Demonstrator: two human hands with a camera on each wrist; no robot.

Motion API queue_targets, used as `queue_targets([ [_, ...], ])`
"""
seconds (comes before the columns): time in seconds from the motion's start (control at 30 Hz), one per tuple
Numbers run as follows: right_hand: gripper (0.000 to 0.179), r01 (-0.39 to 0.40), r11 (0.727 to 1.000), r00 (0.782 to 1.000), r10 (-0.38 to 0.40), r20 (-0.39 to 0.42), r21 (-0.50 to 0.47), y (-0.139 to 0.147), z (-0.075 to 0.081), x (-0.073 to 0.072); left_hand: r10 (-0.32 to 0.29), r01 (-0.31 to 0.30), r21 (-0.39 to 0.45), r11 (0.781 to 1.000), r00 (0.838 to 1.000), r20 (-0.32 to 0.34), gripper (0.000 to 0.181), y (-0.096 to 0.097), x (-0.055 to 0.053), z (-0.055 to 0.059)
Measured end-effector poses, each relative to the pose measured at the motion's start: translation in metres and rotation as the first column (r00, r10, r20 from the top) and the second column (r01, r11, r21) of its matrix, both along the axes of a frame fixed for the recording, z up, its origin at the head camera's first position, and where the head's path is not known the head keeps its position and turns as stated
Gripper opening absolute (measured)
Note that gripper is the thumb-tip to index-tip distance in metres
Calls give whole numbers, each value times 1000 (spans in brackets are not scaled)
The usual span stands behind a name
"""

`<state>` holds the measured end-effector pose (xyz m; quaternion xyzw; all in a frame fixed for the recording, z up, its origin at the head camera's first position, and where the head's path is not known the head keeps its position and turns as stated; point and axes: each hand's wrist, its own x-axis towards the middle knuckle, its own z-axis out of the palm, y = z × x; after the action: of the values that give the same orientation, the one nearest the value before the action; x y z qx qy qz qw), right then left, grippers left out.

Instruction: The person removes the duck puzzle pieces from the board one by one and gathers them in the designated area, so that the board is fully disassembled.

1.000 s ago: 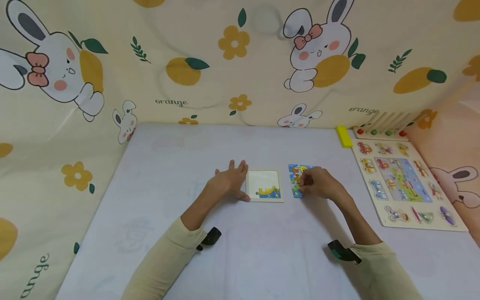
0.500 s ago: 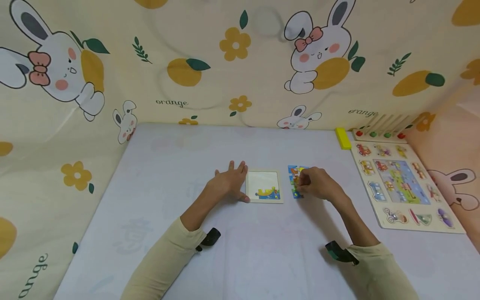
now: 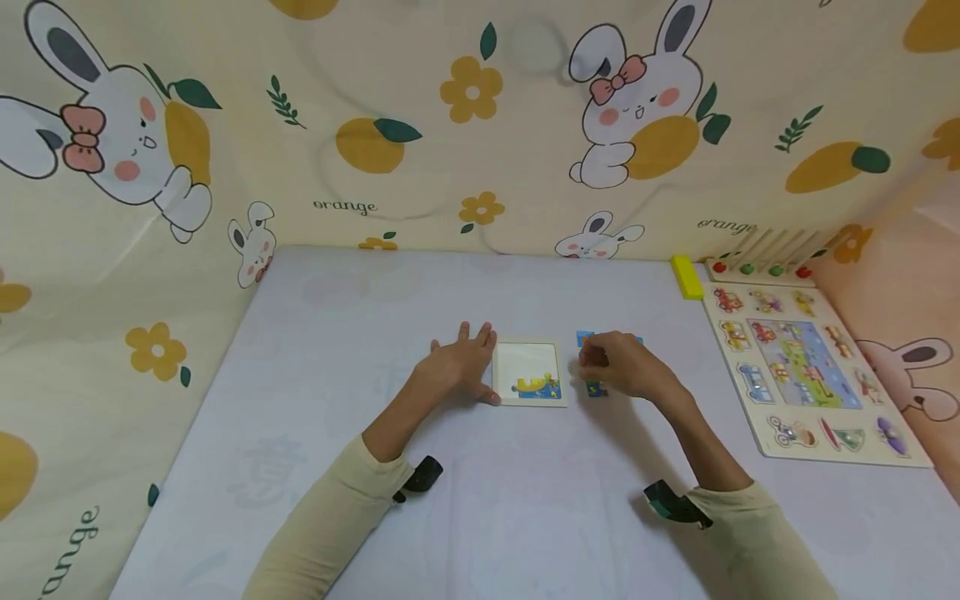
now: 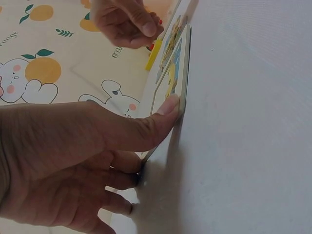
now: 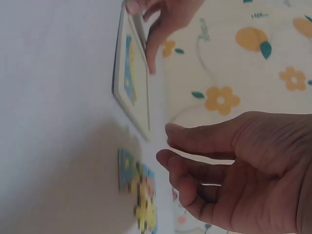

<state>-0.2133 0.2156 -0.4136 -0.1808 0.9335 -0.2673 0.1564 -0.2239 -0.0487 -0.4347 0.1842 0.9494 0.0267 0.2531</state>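
A small square puzzle tray (image 3: 528, 406) lies on the table, its lower right part filled with blue and yellow puzzle pieces (image 3: 536, 386). My left hand (image 3: 457, 364) braces the tray's left side with spread fingers; the thumb (image 4: 168, 106) touches its near left corner. Right of the tray, my right hand (image 3: 628, 364) hovers above loose, colourful puzzle pieces (image 5: 139, 187) and hides many of them in the head view. In the right wrist view its thumb and bent forefinger stand apart, and nothing shows between them.
A larger wooden picture board (image 3: 806, 425) lies at the right edge of the table. Behind it stands a wooden rack (image 3: 761, 271) with upright rods and red and green beads. A yellow block (image 3: 687, 277) lies beside them. Patterned cloth (image 3: 420, 183) hangs behind the table.
My right hand has shifted slightly left over the loose pieces, uncovering some on its right side. The left hand and the tray have stayed in place.
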Motion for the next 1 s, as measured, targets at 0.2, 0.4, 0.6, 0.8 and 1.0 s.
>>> queue_targets([
  [0.2, 8, -64, 998, 998, 64, -10, -22, -25, -2, 1, 2, -2, 4, 1000, 1000, 5, 111, -1, 0, 1],
  [0.4, 15, -123, 992, 992, 123, -3, -7, -48, -12, 3, 0, 0, -2, 1000, 1000, 12, 110, -1, -1, 0],
  [0.6, 18, -150, 989, 988, 150, -27, 10, -59, -16, 6, 3, -4, 6, 1000, 1000, 12, 110, -2, 0, 1],
  [0.8, 15, -121, 992, 993, 122, -9, 46, -64, -19, 6, 9, -9, 22, 1000, 1000, 13, 110, -3, 1, 2],
  [1.0, 5, -98, 993, 995, 99, -9, 61, -66, -19, 4, 2, -2, 15, 1000, 1000, 11, 110, -3, 1, 1],
])
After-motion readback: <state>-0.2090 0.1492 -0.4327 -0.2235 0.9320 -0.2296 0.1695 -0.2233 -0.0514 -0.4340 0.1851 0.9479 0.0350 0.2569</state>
